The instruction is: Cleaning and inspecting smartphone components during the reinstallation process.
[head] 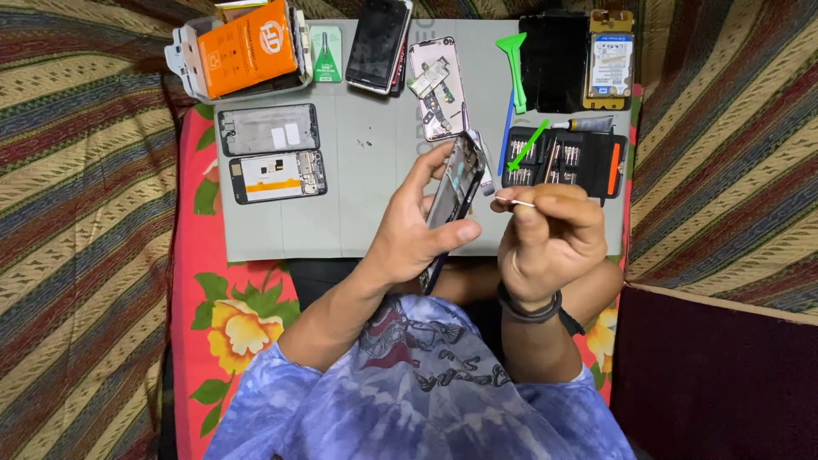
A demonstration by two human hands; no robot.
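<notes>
The left hand (417, 234) grips a stripped phone frame (456, 192), tilted up on edge just above the near edge of the grey work mat (366, 196), thumb on one long side and fingers wrapped around the other. The right hand (550, 238), just right of the frame, is closed around a thin pale tool (514, 203), pinched between thumb and forefinger with its tip pointing at the frame's upper right edge; whether the tip touches cannot be told. This looks like fine work on the frame's side, picking or prying at a small part. The next move calls for a steady frame and a light, well-aimed push of the tip, since a slip could scratch it. On the mat, left of the frame, lie 2 more phone frames (271, 152); beyond it lies an opened phone back (437, 88), and to its right a black bit set (562, 158) and a green pry tool (514, 68).
</notes>
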